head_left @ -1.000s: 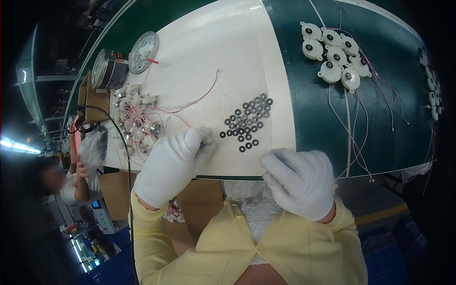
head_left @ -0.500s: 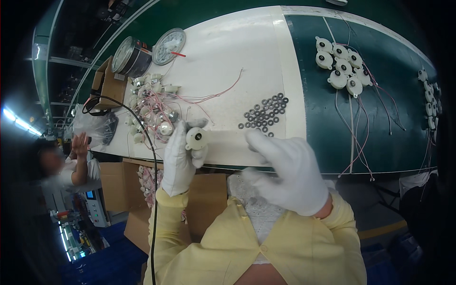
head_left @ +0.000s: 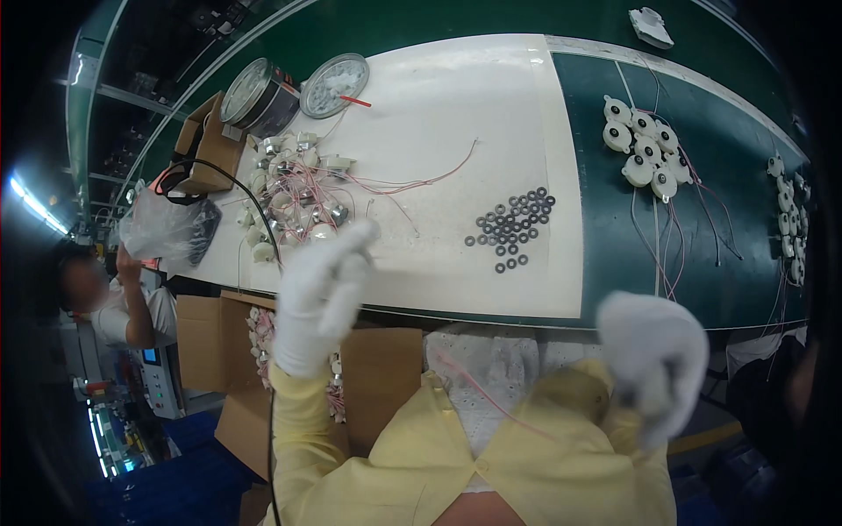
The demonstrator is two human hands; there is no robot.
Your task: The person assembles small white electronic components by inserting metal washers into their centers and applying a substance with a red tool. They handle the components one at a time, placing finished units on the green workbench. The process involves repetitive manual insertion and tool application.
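My left hand (head_left: 323, 298), in a white glove, is raised at the table's front edge near a pile of small white motors with pink wires (head_left: 294, 188). Its fingers are slightly blurred, loosely bent and apart, and nothing shows in them. My right hand (head_left: 656, 364), also gloved, is smeared by motion in front of the green mat; its fingers point down and are mostly hidden. Between it and my chest is a blurred, round, dark-yellowish thing (head_left: 572, 394), with a pink wire (head_left: 478, 386) trailing nearby. Whether the right hand holds it is unclear.
Small dark rings (head_left: 513, 219) lie on the white tabletop (head_left: 421, 96). Several white motors (head_left: 645, 149) stand grouped on the green mat (head_left: 596, 254), with more at far right. A tin (head_left: 260, 96), a round lid (head_left: 335, 85) and cardboard boxes (head_left: 381, 373) are at left. A person sits far left.
The white motor has left my left hand. My right hand has swept right and toward me, off the white tabletop. A blurred round thing and a wire now show before my chest.
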